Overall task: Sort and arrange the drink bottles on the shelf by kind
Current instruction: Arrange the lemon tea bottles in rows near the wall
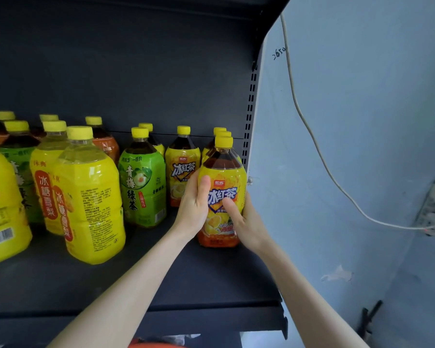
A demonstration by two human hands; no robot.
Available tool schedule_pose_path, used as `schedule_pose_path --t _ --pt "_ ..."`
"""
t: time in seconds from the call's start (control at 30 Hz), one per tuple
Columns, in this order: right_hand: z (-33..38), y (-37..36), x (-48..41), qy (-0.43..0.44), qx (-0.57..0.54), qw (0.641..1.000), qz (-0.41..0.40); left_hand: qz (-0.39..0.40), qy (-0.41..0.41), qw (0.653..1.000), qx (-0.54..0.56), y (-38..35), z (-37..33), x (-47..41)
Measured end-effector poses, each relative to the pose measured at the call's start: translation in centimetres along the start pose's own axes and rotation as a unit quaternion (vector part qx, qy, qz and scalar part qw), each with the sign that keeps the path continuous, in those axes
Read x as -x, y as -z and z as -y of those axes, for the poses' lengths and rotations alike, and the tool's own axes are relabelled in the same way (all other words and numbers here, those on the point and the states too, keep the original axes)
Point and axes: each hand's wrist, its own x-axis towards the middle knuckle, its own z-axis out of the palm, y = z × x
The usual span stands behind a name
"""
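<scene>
The iced black tea bottle [221,192], with yellow cap and yellow-orange label, stands upright at the right of centre in the frame, near the right end of the dark shelf [161,277]. Its base seems to rest on the shelf board, though I cannot tell this for sure. The left hand [195,204] wraps it from the left side, the thumb lying up on the label. The right hand [244,222] holds it from the right, the thumb pressed across the lower label. The fingers of both hands are closed around the body of the bottle; most of them are hidden behind it.

Just behind this bottle, two more yellow caps [221,133] make a line going to the back, so it looks like the front of a row of the same kind. Beside it to the left stands another iced black tea bottle [183,167], and then a green tea bottle [142,187] with one more bottle behind it.

In my judgement the right end is nearly sorted. The left part of the frame is still mixed: pear drink bottles [91,197] with clear yellow liquid stand in front of a green label and some orange-brown labels, some of them turned sideways. So a good part of the work is left there.

On the right, a white cable [312,136] hangs down the pale blue wall [362,96].
</scene>
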Motion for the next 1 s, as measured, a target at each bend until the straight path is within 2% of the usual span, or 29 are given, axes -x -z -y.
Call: schedule_pose_path --t 0.13,0.37,0.5,0.6,0.67,0.8,0.9,1.0 --pt "-0.4 -0.3 -0.3 -0.008 0.047 0.998 -0.029 -0.001 0.001 1.0 -0.013 0.0 0.4 -0.1" --pt "0.7 0.2 0.5 -0.046 0.034 0.998 0.009 0.015 0.025 0.999 -0.034 -0.2 -1.3 0.7" --pt "1.6 0.2 1.5 -0.071 0.028 0.997 0.01 0.043 0.038 0.996 -0.067 0.6 -1.8 1.0" --pt "2.7 0.2 2.5 -0.075 0.069 0.995 -0.017 0.068 0.075 0.99 -0.102 1.8 -2.8 1.7" --pt "3.5 0.5 3.1 -0.047 0.139 0.988 -0.046 0.069 0.075 0.983 -0.153 3.0 -3.3 2.2" --pt "5.0 0.7 4.7 0.031 0.262 0.957 -0.117 0.018 0.001 0.974 -0.225 5.4 -4.0 4.1" --pt "6.8 -0.2 5.5 0.082 0.271 0.948 -0.145 -0.018 -0.051 0.969 -0.24 7.5 -4.9 5.7" --pt "8.7 -2.1 5.5 0.111 0.252 0.951 -0.142 -0.058 -0.064 0.969 -0.231 10.4 -5.1 6.6"
